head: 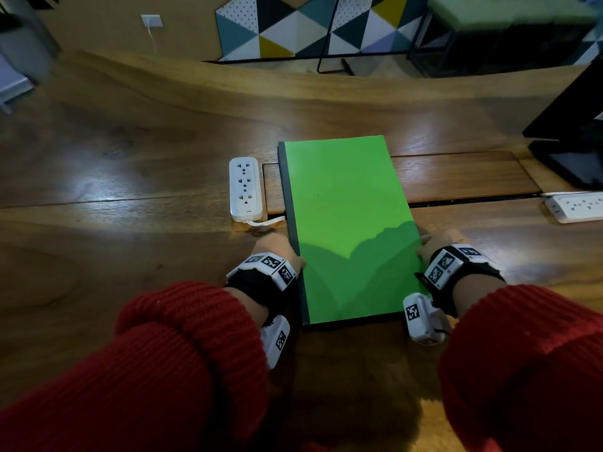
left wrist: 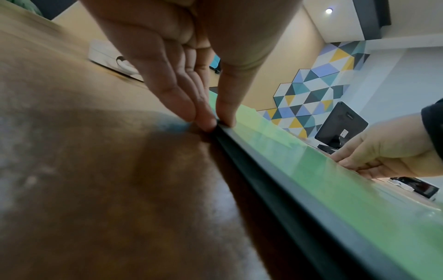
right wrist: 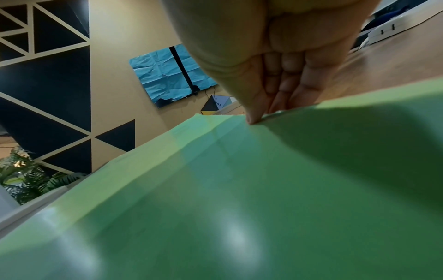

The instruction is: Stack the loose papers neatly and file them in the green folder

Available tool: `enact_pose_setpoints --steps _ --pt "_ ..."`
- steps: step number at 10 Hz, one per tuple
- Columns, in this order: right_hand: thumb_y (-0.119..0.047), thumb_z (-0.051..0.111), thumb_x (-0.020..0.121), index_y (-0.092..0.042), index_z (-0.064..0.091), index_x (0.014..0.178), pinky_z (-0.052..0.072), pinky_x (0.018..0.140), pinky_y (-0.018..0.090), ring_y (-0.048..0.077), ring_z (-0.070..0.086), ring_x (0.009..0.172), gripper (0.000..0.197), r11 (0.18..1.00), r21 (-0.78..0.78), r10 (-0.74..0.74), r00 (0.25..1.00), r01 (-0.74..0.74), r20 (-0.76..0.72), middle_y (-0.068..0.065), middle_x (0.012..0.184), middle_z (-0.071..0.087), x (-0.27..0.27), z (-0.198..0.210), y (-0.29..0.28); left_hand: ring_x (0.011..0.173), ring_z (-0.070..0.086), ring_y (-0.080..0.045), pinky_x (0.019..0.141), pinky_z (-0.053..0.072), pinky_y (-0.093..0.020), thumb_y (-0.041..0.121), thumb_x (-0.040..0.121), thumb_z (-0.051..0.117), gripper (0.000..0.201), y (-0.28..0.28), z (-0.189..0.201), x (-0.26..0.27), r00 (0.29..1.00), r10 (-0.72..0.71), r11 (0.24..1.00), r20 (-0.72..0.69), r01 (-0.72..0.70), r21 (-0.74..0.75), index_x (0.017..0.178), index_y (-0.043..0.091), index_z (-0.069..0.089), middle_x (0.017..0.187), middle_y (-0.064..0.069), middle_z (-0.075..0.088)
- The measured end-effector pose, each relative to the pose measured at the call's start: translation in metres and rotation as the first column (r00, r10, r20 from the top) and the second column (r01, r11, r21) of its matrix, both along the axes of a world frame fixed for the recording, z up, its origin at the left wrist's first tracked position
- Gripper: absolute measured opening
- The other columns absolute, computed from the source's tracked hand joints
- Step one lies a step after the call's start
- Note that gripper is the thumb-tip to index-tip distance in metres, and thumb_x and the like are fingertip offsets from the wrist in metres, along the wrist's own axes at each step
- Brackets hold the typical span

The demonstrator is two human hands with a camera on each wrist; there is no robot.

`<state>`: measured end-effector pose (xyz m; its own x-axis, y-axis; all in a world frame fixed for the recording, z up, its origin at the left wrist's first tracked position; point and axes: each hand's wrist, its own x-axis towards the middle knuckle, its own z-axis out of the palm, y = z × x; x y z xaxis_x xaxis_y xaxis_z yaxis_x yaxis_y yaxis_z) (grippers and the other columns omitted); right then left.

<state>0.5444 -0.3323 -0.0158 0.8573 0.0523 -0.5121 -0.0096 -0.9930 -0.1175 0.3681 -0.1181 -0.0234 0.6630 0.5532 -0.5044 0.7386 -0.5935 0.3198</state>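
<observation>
The green folder (head: pixel 346 223) lies closed on the wooden table (head: pixel 130 197), its dark spine on the left. My left hand (head: pixel 277 249) pinches the spine edge near the front corner, thumb on top and fingers (left wrist: pixel 201 117) against the side. In the left wrist view the folder (left wrist: pixel 311 170) runs away from that hand (left wrist: pixel 215 123). My right hand (head: pixel 437 243) holds the folder's open right edge, thumb on the cover. In the right wrist view that hand (right wrist: pixel 261 115) has its fingers tucked under the green cover (right wrist: pixel 239 189). No loose papers show.
A white power strip (head: pixel 245 189) lies just left of the folder, its cable running under the spine. A second strip (head: pixel 577 207) and a black monitor base (head: pixel 571 158) stand at the right. A recessed wooden panel (head: pixel 456 177) crosses behind the folder.
</observation>
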Motion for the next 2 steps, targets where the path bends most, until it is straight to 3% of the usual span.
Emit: enact_pose_setpoints --steps 1,2 --pt "-0.014 0.055 0.089 -0.018 0.061 0.121 0.048 0.053 0.027 0.021 0.063 0.078 0.033 0.999 0.050 -0.007 1.000 0.008 -0.016 0.009 0.118 0.065 -0.006 0.007 -0.001 0.074 0.057 -0.023 0.062 0.042 -0.028 0.045 0.074 0.066 0.042 0.000 0.010 -0.001 0.999 -0.017 1.000 -0.043 0.017 -0.014 0.092 0.007 0.068 0.093 -0.007 0.068" --pt "-0.018 0.059 0.087 -0.018 0.058 0.125 0.053 0.066 0.030 0.020 0.062 0.078 0.038 0.983 0.158 -0.090 0.996 0.092 -0.022 0.007 0.126 0.062 -0.013 0.020 -0.007 0.081 0.059 -0.024 0.067 0.044 -0.028 0.055 0.074 0.064 0.053 0.007 0.018 -0.017 0.998 -0.007 0.999 -0.061 0.005 -0.033 0.096 0.007 0.068 0.095 -0.009 0.068"
